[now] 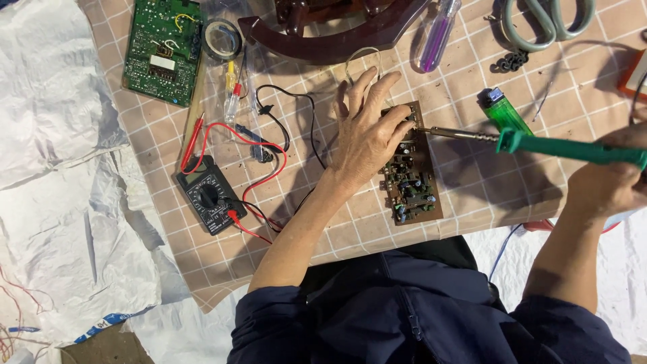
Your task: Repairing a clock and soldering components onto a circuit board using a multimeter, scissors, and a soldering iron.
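Checked cloth covers the table (472,195). Left hand (367,131) lies open, pinning the board (411,172) at centre frame; right hand (610,178) grips the iron (539,143), tip on the board's top edge. Soldering is in hand; next calls for steadiness.

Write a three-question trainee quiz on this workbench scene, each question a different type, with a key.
1. True or false: the left hand rests on the brown circuit board.
2. Multiple choice: the right hand holds
A) the scissors
B) the green-handled soldering iron
C) the green lighter
3. Fill in: the black multimeter has red and ____ leads.

Key
1. True: its fingers press on the board's upper end.
2. B: the iron's metal tip reaches the board by the left fingertips.
3. Black.
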